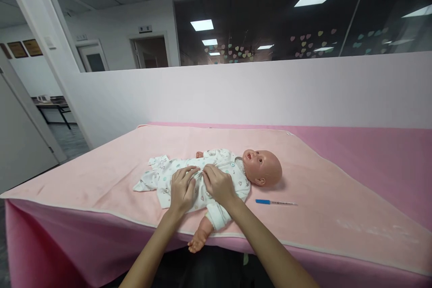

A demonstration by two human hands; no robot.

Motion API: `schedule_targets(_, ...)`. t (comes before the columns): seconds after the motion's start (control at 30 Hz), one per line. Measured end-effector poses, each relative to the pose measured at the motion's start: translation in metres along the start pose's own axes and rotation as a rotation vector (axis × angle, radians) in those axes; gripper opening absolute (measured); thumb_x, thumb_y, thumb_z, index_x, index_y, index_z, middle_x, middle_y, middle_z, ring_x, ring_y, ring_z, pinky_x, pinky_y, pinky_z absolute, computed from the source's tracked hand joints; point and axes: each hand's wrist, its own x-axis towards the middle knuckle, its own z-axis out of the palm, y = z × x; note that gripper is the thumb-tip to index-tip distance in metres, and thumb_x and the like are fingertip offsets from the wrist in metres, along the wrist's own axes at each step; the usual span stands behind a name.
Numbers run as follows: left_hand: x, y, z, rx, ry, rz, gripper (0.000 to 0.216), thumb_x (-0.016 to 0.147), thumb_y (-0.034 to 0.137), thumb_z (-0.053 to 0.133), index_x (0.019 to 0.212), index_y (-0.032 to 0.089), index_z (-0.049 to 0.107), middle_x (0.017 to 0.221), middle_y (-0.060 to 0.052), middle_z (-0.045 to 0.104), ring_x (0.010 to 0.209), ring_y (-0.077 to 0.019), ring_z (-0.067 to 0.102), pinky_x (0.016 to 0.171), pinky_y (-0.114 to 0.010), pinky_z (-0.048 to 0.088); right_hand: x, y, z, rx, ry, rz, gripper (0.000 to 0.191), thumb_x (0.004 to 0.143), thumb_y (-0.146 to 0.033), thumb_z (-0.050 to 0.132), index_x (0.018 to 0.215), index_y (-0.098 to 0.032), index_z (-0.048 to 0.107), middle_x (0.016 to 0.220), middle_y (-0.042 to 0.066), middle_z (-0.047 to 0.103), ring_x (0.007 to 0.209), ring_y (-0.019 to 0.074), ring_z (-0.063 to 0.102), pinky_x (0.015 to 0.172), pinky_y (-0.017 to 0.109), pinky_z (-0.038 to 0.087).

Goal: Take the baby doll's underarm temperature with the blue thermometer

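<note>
Evidently, the doll [266, 168] lies face-up on the peach sheet [101, 168] so that its patterned garment [201, 194] faces the left hand [182, 189] and right hand [219, 184], whose 2 narrow grips appear to pinch its front.

Before us a sheet [108, 162] lies over the surface [378, 157], and on it we have the doll [201, 194], its head [265, 168] to our right and its leg end to our left. Our left hand [182, 188] and right hand [219, 183] lie side by side on its middle. One doll arm [201, 234] points toward us, out over the near edge; the other doll hand [200, 155] is on the far side of the body. We have the thermometer [275, 202] on the sheet, in front of the head and right of our right hand. Behind the surface stands a wall [253, 94], with a window [270, 27] above; well to our left is a door [23, 135]
</note>
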Motion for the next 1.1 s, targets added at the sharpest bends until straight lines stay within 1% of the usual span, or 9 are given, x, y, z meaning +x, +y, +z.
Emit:
schedule_targets(0.07,0.001,0.0045,-0.0008,0.012,0.003,0.0,0.028,0.085,0.025,0.039,0.107,0.023,0.056,0.107,-0.004,0.059,0.102,-0.0205,0.049,0.087,-0.036,0.036,0.0001,0.0003,0.0012,0.001,-0.027,0.018,0.018,0.09,-0.021,0.036,0.084,-0.018,0.053,0.073,0.002,0.059,0.066,0.0107,0.055,0.053,0.021,0.032)
schedule_targets(0.13,0.0023,0.008,-0.0007,0.035,-0.006,-0.016,0.023,0.084,0.029,0.043,0.102,0.022,0.056,0.101,-0.004,0.061,0.098,-0.021,0.051,0.085,-0.036,0.037,-0.0003,0.0008,0.0025,-0.006,-0.033,0.027,0.018,0.09,-0.021,0.036,0.083,-0.018,0.053,0.069,0.001,0.059,0.064,0.011,0.055,0.053,0.021,0.032)
schedule_targets(0.27,0.0041,0.0099,0.0003,0.071,-0.059,-0.026,0.018,0.084,0.029,0.042,0.094,0.022,0.055,0.094,-0.004,0.062,0.09,-0.0209,0.052,0.08,-0.035,0.037,-0.0013,0.0013,0.0036,-0.014,-0.048,0.044,0.018,0.09,-0.022,0.037,0.085,-0.018,0.054,0.07,0.002,0.06,0.065,0.0115,0.056,0.054,0.021,0.031)
schedule_targets(0.47,0.0038,0.0075,0.0017,0.073,-0.068,-0.022,0.015,0.083,0.027,0.041,0.088,0.021,0.054,0.09,-0.004,0.061,0.086,-0.0202,0.051,0.077,-0.035,0.036,-0.0006,0.0006,0.002,0.003,-0.078,0.067,0.017,0.09,-0.023,0.038,0.084,-0.018,0.053,0.072,0.002,0.061,0.066,0.0117,0.057,0.053,0.021,0.032)
schedule_targets(0.8,0.0035,0.008,-0.0001,0.037,-0.067,-0.031,0.017,0.086,0.031,0.041,0.091,0.021,0.053,0.091,-0.003,0.06,0.087,-0.0189,0.052,0.078,-0.033,0.036,-0.0013,0.0006,0.0042,0.043,-0.067,0.113,0.015,0.09,-0.022,0.037,0.087,-0.018,0.051,0.072,0.0,0.062,0.063,0.011,0.058,0.051,0.021,0.032)
schedule_targets(1.0,0.0028,0.0072,0.0023,0.029,-0.051,-0.032,0.017,0.086,0.029,0.04,0.09,0.021,0.053,0.09,-0.003,0.061,0.087,-0.0182,0.052,0.078,-0.033,0.036,-0.0022,0.0012,0.0049,0.034,-0.056,0.111,0.014,0.09,-0.022,0.038,0.087,-0.018,0.051,0.072,0.001,0.062,0.063,0.0108,0.059,0.052,0.021,0.032)
schedule_targets(1.1,0.0027,0.0058,0.0035,0.002,-0.062,-0.031,0.015,0.086,0.028,0.039,0.09,0.021,0.052,0.089,-0.002,0.06,0.086,-0.0181,0.052,0.079,-0.034,0.036,-0.0025,0.0018,0.0059,0.016,-0.055,0.106,0.015,0.091,-0.023,0.037,0.087,-0.019,0.052,0.071,0.001,0.062,0.064,0.0109,0.059,0.051,0.021,0.032)
